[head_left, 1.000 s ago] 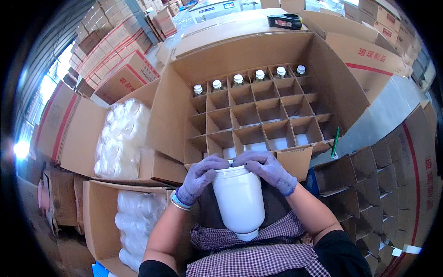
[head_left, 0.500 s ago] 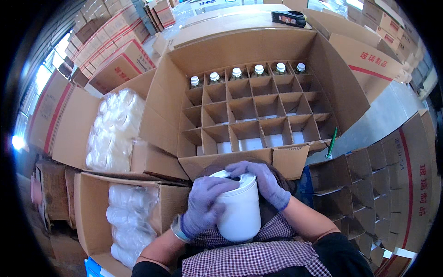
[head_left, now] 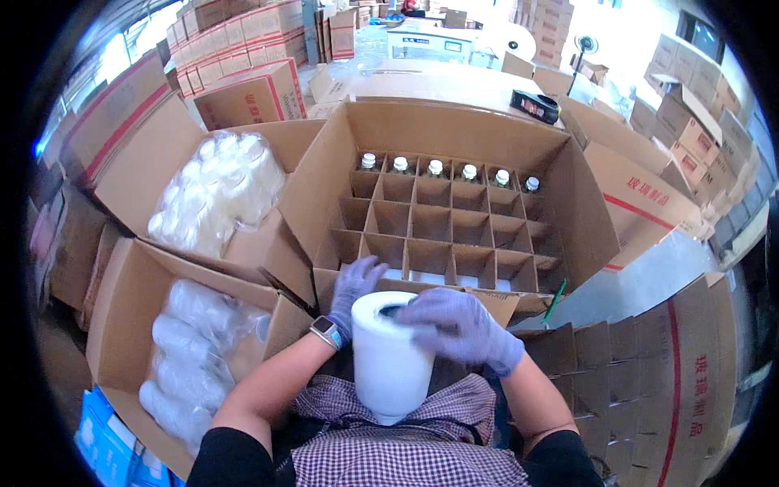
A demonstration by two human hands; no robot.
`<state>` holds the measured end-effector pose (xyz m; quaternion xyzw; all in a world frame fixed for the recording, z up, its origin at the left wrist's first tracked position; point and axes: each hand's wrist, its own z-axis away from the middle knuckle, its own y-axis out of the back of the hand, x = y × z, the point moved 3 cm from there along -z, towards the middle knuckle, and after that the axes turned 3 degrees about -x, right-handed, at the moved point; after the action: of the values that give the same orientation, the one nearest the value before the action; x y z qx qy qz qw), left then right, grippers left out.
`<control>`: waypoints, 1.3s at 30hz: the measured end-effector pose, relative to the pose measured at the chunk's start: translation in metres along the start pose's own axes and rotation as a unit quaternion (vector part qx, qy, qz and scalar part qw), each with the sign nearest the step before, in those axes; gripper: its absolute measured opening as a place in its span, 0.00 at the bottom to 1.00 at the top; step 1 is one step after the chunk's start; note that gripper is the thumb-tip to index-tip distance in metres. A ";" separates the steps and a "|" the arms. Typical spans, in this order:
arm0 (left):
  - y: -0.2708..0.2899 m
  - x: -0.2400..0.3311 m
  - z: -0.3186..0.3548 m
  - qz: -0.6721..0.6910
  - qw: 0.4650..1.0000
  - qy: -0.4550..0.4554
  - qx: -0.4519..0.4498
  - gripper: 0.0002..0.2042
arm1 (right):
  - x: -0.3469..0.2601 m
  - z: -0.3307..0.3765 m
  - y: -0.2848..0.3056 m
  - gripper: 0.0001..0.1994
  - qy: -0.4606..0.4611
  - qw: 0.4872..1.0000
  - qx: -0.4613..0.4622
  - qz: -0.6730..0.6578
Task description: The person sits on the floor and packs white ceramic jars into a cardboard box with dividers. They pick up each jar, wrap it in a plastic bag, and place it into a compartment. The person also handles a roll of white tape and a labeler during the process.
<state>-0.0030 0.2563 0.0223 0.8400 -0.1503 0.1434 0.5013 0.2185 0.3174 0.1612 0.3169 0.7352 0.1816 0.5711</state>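
A white cylinder (head_left: 393, 369) with a ring-shaped top and a round dark hole stands upright at my lap. Over its rim curls my right hand (head_left: 466, 325) in a grey-purple glove, fingertips at the hole and slightly blurred. Just behind and left of the cylinder, my gloved left hand (head_left: 355, 290) has its fingers stretched out at the front wall of a large carton (head_left: 454, 122). That carton holds a cardboard divider grid (head_left: 430, 221). Clear bottles with white caps (head_left: 435, 169) stand in its far row of cells.
Two opened cartons at my left hold plastic-wrapped white, cylindrical pieces (head_left: 219, 191) and more bagged pieces (head_left: 191, 341). A tape dispenser (head_left: 535, 105) lies beyond the large carton. At right stands a carton with dividers (head_left: 682, 390); a green stick (head_left: 556, 302) rests by the large carton's corner.
My left hand has left the cylinder's side and moved forward to the carton. My right hand has shifted over the cylinder's top. The view has tilted up and turned.
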 end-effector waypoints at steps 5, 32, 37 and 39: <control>-0.003 0.114 0.024 0.585 0.758 0.048 -0.284 0.20 | -0.145 -0.012 -0.014 0.36 0.227 0.949 -0.206 0.077; 0.096 0.107 0.101 0.636 0.700 0.202 -0.254 0.35 | -0.045 0.020 -0.020 0.37 -0.011 0.999 -0.024 0.033; 0.085 0.102 0.106 0.613 0.737 0.180 -0.222 0.34 | -0.085 0.007 -0.033 0.38 0.094 0.989 -0.108 0.033; 0.085 0.144 0.122 0.416 0.847 0.314 -0.101 0.35 | 0.008 0.046 -0.052 0.29 -0.302 0.903 -0.016 -0.304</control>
<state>0.1060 0.0940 0.0905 0.5532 -0.3337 0.5790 0.4974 0.2478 0.2803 0.1095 0.1084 0.5850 -0.0936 0.7983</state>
